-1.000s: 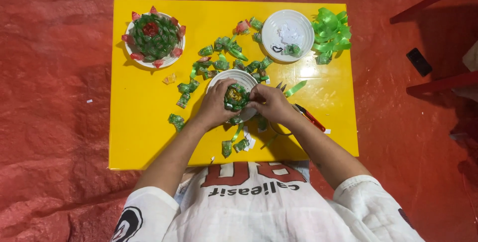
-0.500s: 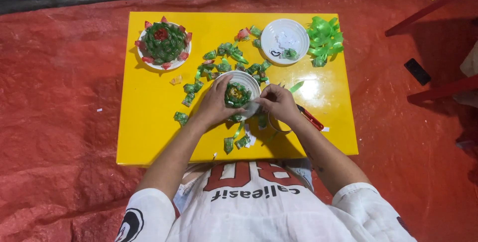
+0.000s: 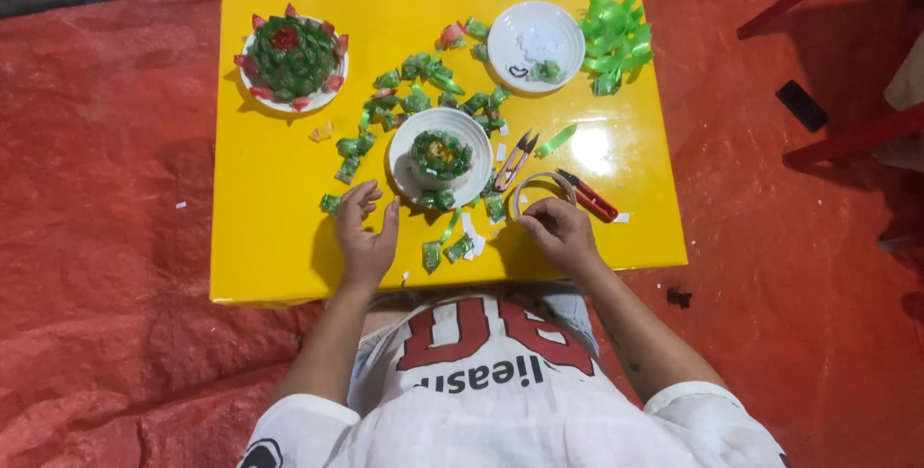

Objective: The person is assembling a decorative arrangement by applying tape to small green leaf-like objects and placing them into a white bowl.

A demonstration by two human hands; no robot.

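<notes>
Fingers of the right hand (image 3: pixel 561 229) curl onto a roll of clear tape (image 3: pixel 542 193) lying on the yellow desk (image 3: pixel 269 189), touching its near edge. Left hand (image 3: pixel 365 234) lies loosely spread and holds nothing, its fingertips just below the white plate (image 3: pixel 474 145) bearing a small green folded-ribbon flower (image 3: pixel 441 154). Red-handled snips (image 3: pixel 587 195) lie just right of the tape.

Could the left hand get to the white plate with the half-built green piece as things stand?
Probably yes: the left hand rests just beside the white plate, with only small green folded pieces nearby, nothing blocking.
</notes>
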